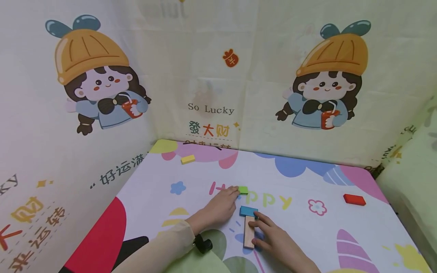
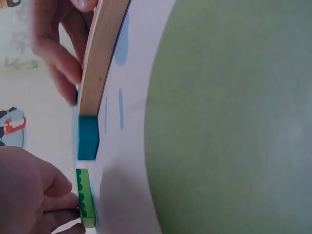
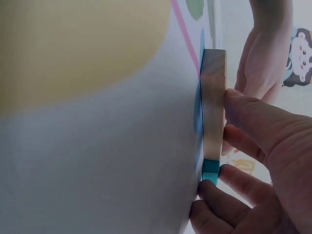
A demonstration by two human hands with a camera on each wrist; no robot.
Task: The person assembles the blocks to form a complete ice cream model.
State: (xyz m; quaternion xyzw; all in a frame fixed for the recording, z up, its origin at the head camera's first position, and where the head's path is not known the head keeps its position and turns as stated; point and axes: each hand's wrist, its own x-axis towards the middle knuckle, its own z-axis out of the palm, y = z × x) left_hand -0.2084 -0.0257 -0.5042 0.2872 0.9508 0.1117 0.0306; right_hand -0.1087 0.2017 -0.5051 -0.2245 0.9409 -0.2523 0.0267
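Note:
A plain wooden block lies lengthwise on the printed cloth. Across its far end sits a blue block, which meets it end to side. My right hand touches the wooden block from the right with its thumb and a finger, and another fingertip is at the blue block's right end. In the right wrist view, the thumb rests along the wood's edge. Beyond the blue block lies a green block with a scalloped dark-green pattern. My left hand reaches its left edge with extended fingertips.
A yellow block lies at the back left, and a red block lies far to the right. Printed cloth walls stand at the back and sides of the table surface. A black wrist camera is on my left wrist.

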